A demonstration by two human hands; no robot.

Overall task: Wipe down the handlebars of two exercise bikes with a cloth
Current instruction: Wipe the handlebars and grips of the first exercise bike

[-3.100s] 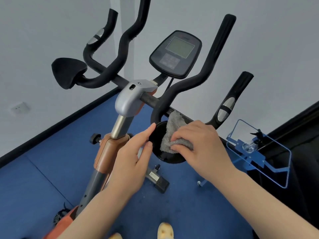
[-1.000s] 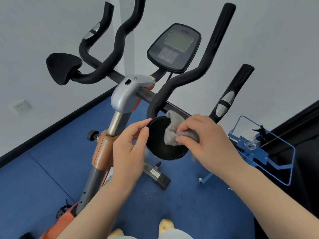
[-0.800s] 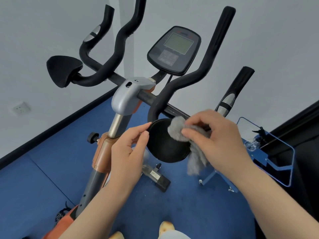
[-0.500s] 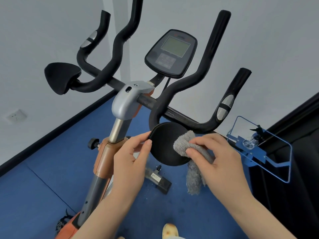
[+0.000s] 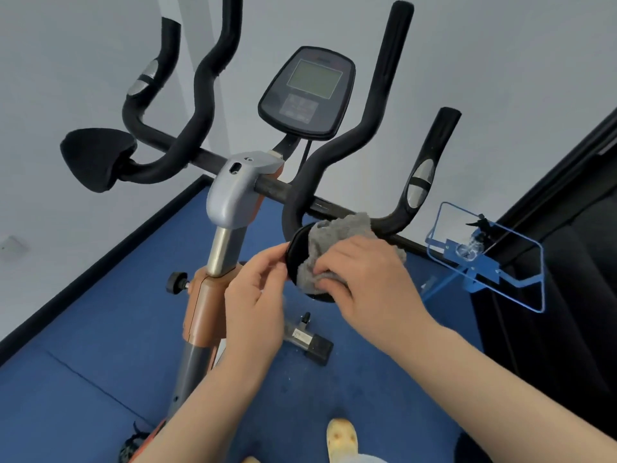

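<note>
An exercise bike's black foam handlebars (image 5: 337,152) fill the middle of the view, with a dark console (image 5: 309,91) above the grey stem clamp (image 5: 237,188). A round black elbow pad (image 5: 295,259) sits on the right side of the bars. My right hand (image 5: 370,275) presses a grey fluffy cloth (image 5: 337,235) flat against this pad. My left hand (image 5: 257,295) pinches the pad's left rim with thumb and fingers. The other elbow pad (image 5: 96,158) sticks out at the far left.
A blue wire rack (image 5: 484,259) with a clear spray bottle stands to the right, beside a black panel (image 5: 567,262). Blue floor mat (image 5: 83,329) meets a grey wall at a black skirting. The orange bike post (image 5: 203,312) and a yellow shoe (image 5: 340,439) are below.
My right hand moved the cloth from the pad's right edge back over its face. The cloth's hanging tail is now bunched up on the pad. My left hand stayed on the rim.
</note>
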